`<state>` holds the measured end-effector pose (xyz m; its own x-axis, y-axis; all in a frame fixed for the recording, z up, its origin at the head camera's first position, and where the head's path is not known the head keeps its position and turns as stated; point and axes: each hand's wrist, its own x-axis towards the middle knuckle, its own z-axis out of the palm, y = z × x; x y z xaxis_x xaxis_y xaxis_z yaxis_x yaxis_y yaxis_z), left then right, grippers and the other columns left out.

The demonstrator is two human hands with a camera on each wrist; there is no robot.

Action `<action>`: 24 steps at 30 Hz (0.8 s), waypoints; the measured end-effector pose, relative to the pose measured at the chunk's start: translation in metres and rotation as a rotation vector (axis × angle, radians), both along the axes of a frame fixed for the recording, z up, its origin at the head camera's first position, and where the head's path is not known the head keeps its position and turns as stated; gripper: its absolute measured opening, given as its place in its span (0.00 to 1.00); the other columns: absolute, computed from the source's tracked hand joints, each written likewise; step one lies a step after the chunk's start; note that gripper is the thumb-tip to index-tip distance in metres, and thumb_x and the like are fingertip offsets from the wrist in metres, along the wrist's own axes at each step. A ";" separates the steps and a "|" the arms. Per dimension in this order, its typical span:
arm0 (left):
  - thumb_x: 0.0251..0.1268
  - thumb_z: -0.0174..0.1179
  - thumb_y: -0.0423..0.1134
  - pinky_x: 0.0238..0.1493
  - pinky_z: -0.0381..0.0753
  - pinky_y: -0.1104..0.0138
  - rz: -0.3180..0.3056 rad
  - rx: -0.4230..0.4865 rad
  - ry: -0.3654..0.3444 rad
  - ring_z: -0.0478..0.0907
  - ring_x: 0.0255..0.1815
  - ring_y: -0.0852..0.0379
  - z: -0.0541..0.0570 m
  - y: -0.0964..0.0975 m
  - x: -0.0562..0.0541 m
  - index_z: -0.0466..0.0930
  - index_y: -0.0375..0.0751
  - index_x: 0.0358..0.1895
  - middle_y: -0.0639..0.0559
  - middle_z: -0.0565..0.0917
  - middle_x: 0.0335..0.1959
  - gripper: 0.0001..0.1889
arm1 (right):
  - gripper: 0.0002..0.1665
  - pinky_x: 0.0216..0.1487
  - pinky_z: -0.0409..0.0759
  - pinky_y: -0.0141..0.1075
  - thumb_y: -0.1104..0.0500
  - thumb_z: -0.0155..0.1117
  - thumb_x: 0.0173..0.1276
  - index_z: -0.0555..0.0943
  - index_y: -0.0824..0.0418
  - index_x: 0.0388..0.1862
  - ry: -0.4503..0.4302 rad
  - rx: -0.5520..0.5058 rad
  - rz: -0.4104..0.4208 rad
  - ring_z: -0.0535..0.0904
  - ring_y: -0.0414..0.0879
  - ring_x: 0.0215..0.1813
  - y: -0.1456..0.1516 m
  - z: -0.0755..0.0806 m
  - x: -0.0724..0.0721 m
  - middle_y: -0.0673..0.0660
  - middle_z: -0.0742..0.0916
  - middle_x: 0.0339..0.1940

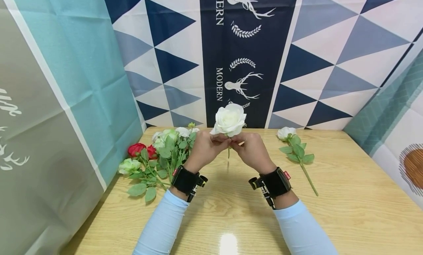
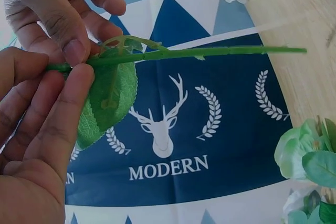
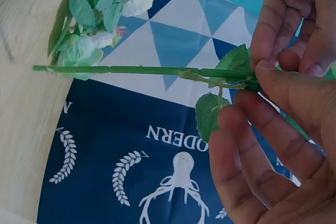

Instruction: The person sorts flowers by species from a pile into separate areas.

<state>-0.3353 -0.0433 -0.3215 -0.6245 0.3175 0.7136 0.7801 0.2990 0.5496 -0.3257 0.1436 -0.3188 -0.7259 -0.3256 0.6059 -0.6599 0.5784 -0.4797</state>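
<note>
A white rose (image 1: pixel 229 120) is held upright above the table, its bloom just over both hands. My left hand (image 1: pixel 205 148) pinches its green stem (image 2: pixel 210 52) between thumb and fingers. From the other side, my right hand (image 1: pixel 252 152) also pinches the stem close to the left fingertips. A green leaf (image 2: pixel 113 93) hangs beside the fingers in the left wrist view. The bare lower stem sticks out beyond the hands in both wrist views. Fingers hide the part of the stem where they grip.
To the left lies a pile of flowers, with red roses (image 1: pixel 136 149), pale green blooms (image 1: pixel 129 166) and leafy stems. A single white rose (image 1: pixel 286 133) with a leafy stem lies on the wooden table (image 1: pixel 347 196) at right. Patterned cloth (image 1: pixel 178 57) hangs behind the table.
</note>
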 end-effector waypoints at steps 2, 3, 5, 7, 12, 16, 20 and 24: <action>0.65 0.70 0.28 0.36 0.86 0.72 -0.010 0.020 -0.002 0.90 0.32 0.50 0.002 0.000 0.000 0.90 0.31 0.37 0.41 0.90 0.34 0.03 | 0.06 0.37 0.88 0.42 0.68 0.72 0.67 0.91 0.62 0.41 0.008 0.001 0.009 0.89 0.49 0.41 0.000 0.001 0.001 0.56 0.92 0.39; 0.65 0.69 0.28 0.36 0.86 0.72 -0.008 0.029 -0.003 0.90 0.32 0.50 0.002 0.000 0.000 0.89 0.30 0.37 0.41 0.90 0.33 0.03 | 0.06 0.37 0.87 0.41 0.68 0.72 0.68 0.91 0.62 0.42 0.014 0.003 0.015 0.89 0.49 0.41 -0.001 0.002 0.002 0.56 0.92 0.39; 0.66 0.68 0.29 0.35 0.86 0.71 0.003 0.046 -0.013 0.89 0.31 0.52 0.003 0.001 0.000 0.88 0.30 0.38 0.42 0.90 0.33 0.03 | 0.07 0.38 0.87 0.40 0.67 0.71 0.69 0.91 0.62 0.44 0.025 0.011 0.026 0.89 0.47 0.40 -0.002 0.003 0.004 0.56 0.92 0.40; 0.68 0.67 0.30 0.35 0.85 0.71 0.024 0.058 -0.022 0.88 0.30 0.54 0.004 0.001 0.001 0.88 0.31 0.39 0.43 0.89 0.32 0.04 | 0.08 0.38 0.87 0.40 0.66 0.70 0.70 0.90 0.62 0.46 0.035 0.024 0.037 0.88 0.47 0.40 -0.003 0.005 0.007 0.56 0.92 0.39; 0.71 0.65 0.32 0.34 0.85 0.69 0.061 0.090 -0.059 0.87 0.30 0.56 0.004 0.002 0.002 0.86 0.31 0.42 0.43 0.88 0.34 0.06 | 0.10 0.37 0.86 0.40 0.65 0.69 0.71 0.89 0.62 0.49 0.044 0.059 0.037 0.87 0.45 0.37 -0.005 0.007 0.011 0.56 0.91 0.39; 0.72 0.65 0.32 0.35 0.85 0.68 0.083 0.128 -0.080 0.86 0.29 0.56 0.003 0.001 0.001 0.86 0.31 0.42 0.43 0.88 0.33 0.06 | 0.14 0.34 0.83 0.39 0.64 0.70 0.71 0.87 0.63 0.54 0.033 0.086 0.024 0.87 0.45 0.34 -0.006 0.007 0.010 0.55 0.91 0.37; 0.73 0.64 0.32 0.34 0.85 0.67 0.085 0.182 -0.119 0.86 0.29 0.54 0.002 0.000 0.000 0.86 0.31 0.43 0.43 0.87 0.32 0.06 | 0.17 0.34 0.84 0.40 0.62 0.72 0.70 0.85 0.66 0.56 -0.002 0.089 0.009 0.87 0.47 0.33 -0.008 0.008 0.011 0.57 0.90 0.37; 0.73 0.64 0.34 0.32 0.86 0.64 0.088 0.251 -0.179 0.87 0.28 0.50 0.002 0.000 -0.001 0.86 0.33 0.42 0.44 0.87 0.32 0.06 | 0.14 0.36 0.86 0.41 0.62 0.74 0.67 0.83 0.66 0.48 -0.043 0.071 0.002 0.88 0.48 0.32 -0.008 0.008 0.013 0.60 0.89 0.41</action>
<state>-0.3361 -0.0435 -0.3191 -0.7645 0.0846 0.6390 0.6414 0.1984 0.7411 -0.3128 0.1357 -0.3103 -0.7500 -0.3682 0.5495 -0.6408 0.6104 -0.4656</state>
